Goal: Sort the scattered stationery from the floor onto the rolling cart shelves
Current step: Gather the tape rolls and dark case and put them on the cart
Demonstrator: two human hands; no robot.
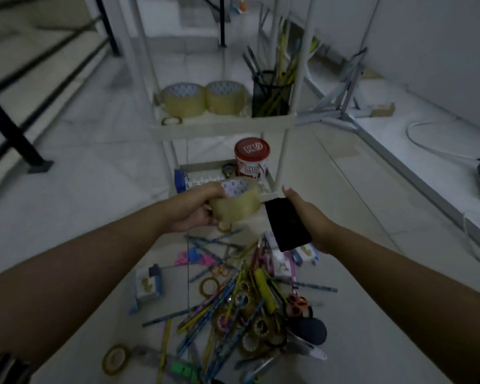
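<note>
Glossy tan tape roll [237, 205] in left hand [197, 209], flat black slab [287, 227] in right hand [313, 217].

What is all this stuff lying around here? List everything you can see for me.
Rolling cart: one, white, straight ahead.
Packing tape rolls: two, tan, side by side on the middle shelf.
Mesh pencil cup: one, black, holding pencils, same shelf, right.
Tin: one, red and white, bottom shelf.
Stationery pile: many pencils, small tape rolls and scissors, mixed colours, on the floor.
Small boxes: several, white and blue, around the pile.
Folded metal stand: one, grey, right of the cart.
Left hand: holds a tan tape roll near the bottom shelf.
Right hand: holds a flat black object.
</note>
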